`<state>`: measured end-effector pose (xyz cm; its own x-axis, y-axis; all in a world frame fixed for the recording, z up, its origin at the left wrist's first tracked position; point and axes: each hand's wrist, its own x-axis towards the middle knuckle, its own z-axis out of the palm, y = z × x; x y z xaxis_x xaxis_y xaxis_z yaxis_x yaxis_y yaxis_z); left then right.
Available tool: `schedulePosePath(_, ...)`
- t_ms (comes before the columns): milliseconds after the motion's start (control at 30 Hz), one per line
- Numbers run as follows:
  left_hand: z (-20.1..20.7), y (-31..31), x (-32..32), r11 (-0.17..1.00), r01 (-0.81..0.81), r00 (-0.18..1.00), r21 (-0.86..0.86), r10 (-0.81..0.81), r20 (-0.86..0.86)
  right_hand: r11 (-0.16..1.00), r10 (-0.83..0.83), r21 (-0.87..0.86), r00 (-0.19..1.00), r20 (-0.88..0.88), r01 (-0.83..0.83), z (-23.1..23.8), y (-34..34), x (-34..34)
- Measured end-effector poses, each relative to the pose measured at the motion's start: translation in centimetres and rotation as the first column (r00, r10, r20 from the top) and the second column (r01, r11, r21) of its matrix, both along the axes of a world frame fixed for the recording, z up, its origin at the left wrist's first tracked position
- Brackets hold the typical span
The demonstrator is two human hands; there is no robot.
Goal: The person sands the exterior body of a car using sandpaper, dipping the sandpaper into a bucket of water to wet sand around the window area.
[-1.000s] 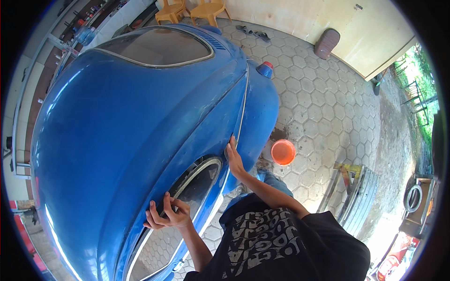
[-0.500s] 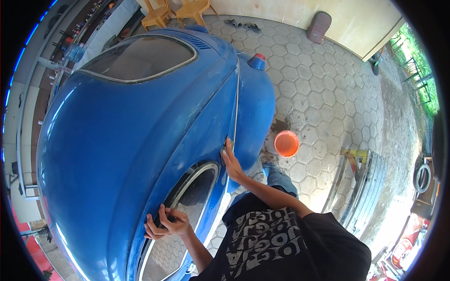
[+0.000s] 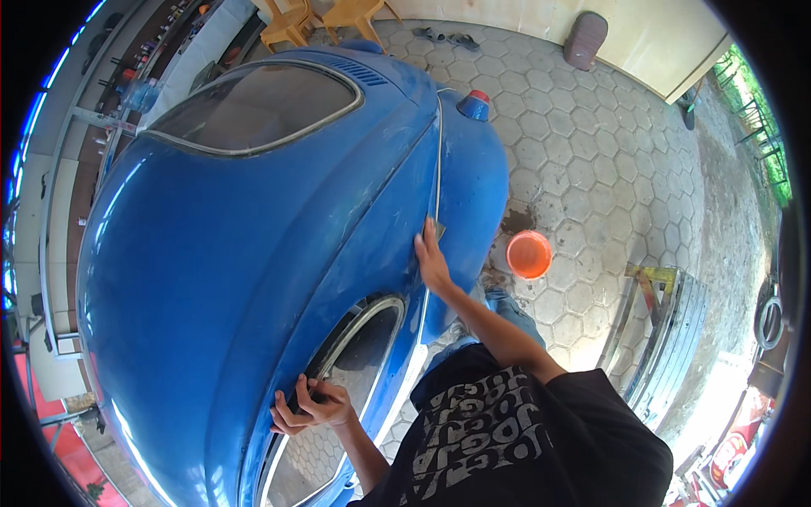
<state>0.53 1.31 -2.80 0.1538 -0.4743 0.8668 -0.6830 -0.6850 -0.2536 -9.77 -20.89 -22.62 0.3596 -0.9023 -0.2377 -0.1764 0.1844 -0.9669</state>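
I am watching from far off as the person leans over the blue car (image 3: 211, 253), which fills the left and middle of my view, its rear end pointing away. The right hand (image 3: 432, 258) lies on the car's side panel, beside the seam where the rear fender (image 3: 473, 169) joins; its fingers are close together, and a small greyish pad (image 3: 438, 229) shows at the fingertips. I cannot tell whether the hand clamps that pad or only presses it against the car. The left hand (image 3: 312, 407) touches the car at the upper edge of the side window (image 3: 378, 342), fingers bent and apart; its palm is hidden from me, so I cannot tell whether it grasps anything. On the car's rear fender I see a red-topped tail light (image 3: 475, 106), and across the car's back runs the rear window (image 3: 262, 110). Just right of the car, near that fender, an orange bucket (image 3: 529, 255) stands on the paving (image 3: 583, 186). Farther right of the car I have a slatted bench (image 3: 680, 338). Beyond the car's rear are yellow chairs (image 3: 287, 25), with dark sandals (image 3: 463, 41) to their right.
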Motion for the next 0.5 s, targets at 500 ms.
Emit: schedulePosePath(500, -0.9, 0.1, 0.4, 1.0, -0.025, 0.999, -0.003, 0.025, -0.029, 0.997, 0.082, -0.015, 0.996, -0.022, -0.082, -0.8, 3.5, -0.5)
